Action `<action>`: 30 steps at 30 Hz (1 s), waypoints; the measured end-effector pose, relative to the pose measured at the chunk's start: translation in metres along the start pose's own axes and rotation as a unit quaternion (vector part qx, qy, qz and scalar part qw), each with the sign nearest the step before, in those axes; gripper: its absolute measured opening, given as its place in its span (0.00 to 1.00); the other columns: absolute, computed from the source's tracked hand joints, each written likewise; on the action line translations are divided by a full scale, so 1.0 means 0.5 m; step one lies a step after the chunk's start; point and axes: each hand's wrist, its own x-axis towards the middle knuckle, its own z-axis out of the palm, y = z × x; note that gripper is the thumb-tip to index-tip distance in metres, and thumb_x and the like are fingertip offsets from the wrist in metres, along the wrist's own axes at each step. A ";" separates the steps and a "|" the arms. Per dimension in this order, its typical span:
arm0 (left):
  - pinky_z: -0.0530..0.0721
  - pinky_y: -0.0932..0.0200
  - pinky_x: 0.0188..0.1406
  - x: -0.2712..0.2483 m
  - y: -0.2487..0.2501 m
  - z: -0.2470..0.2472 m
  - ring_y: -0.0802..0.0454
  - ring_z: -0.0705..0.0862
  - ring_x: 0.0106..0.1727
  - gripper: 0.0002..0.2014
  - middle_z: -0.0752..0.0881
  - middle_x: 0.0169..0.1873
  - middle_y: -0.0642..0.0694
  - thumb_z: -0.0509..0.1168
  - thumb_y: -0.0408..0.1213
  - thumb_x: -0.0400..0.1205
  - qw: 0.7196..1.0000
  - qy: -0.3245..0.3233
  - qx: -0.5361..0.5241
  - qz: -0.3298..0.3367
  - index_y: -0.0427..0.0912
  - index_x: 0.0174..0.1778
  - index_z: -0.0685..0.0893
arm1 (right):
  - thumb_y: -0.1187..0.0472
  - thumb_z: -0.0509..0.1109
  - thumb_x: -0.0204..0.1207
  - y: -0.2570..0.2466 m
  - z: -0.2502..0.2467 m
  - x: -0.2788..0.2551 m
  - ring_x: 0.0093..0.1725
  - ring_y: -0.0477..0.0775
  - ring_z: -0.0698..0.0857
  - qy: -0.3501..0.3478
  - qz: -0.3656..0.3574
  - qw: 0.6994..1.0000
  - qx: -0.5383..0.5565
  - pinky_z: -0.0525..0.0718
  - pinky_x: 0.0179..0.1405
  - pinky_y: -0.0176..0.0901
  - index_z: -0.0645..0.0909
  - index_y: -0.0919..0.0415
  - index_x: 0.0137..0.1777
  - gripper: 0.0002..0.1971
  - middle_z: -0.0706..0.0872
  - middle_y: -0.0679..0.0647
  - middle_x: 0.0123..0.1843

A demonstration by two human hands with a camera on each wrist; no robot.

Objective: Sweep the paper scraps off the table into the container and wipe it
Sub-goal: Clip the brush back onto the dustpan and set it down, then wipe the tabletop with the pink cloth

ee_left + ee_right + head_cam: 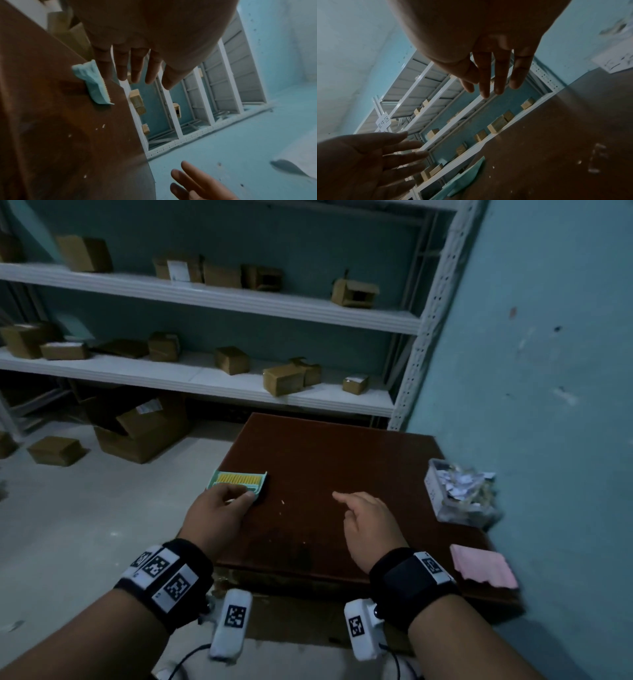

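A teal brush point(239, 480) with yellow bristles lies at the left edge of the brown table point(342, 446). My left hand point(236, 495) hovers over its near end with straight fingers and does not grip it; the left wrist view shows the brush point(93, 82) beside my spread fingers point(135, 73). My right hand point(356, 508) floats open above the table's middle, index finger forward. A clear container point(455, 498) heaped with paper scraps stands at the right edge by the wall. A few tiny scraps point(282, 502) remain on the tabletop. A pink cloth point(483, 570) lies at the near right corner.
A teal wall point(548, 371) runs along the table's right side. White shelving point(205, 378) with small cardboard boxes stands behind the table. Larger cartons point(137, 433) sit on the floor to the left.
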 end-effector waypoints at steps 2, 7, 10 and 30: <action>0.78 0.63 0.35 -0.011 0.032 -0.006 0.61 0.83 0.44 0.15 0.87 0.60 0.45 0.69 0.50 0.87 0.999 -0.013 0.030 0.038 0.48 0.67 0.87 | 0.65 0.59 0.88 0.006 -0.029 -0.020 0.73 0.49 0.78 0.018 0.007 1.000 0.009 0.77 0.75 0.45 0.79 0.49 0.79 0.23 0.83 0.46 0.73; 0.83 0.56 0.44 -0.033 0.090 -0.007 0.56 0.84 0.50 0.19 0.86 0.61 0.47 0.70 0.54 0.85 0.990 -0.032 0.095 0.099 0.49 0.68 0.86 | 0.62 0.62 0.87 0.049 -0.076 -0.064 0.69 0.51 0.82 0.041 0.047 0.998 -0.002 0.81 0.72 0.47 0.81 0.52 0.77 0.20 0.84 0.49 0.70; 0.86 0.52 0.51 -0.045 0.107 0.023 0.50 0.86 0.54 0.20 0.86 0.60 0.49 0.70 0.55 0.85 0.984 -0.051 0.126 0.115 0.48 0.69 0.86 | 0.61 0.62 0.87 0.103 -0.089 -0.085 0.69 0.55 0.84 0.034 0.105 0.994 -0.022 0.81 0.72 0.48 0.81 0.54 0.78 0.20 0.84 0.53 0.71; 0.84 0.54 0.57 -0.050 0.116 0.281 0.47 0.83 0.69 0.28 0.78 0.77 0.46 0.71 0.56 0.83 0.927 -0.222 0.287 0.093 0.53 0.79 0.78 | 0.48 0.64 0.83 0.317 -0.081 -0.120 0.70 0.65 0.83 -0.117 0.385 0.905 -0.138 0.72 0.79 0.59 0.81 0.58 0.70 0.21 0.85 0.60 0.71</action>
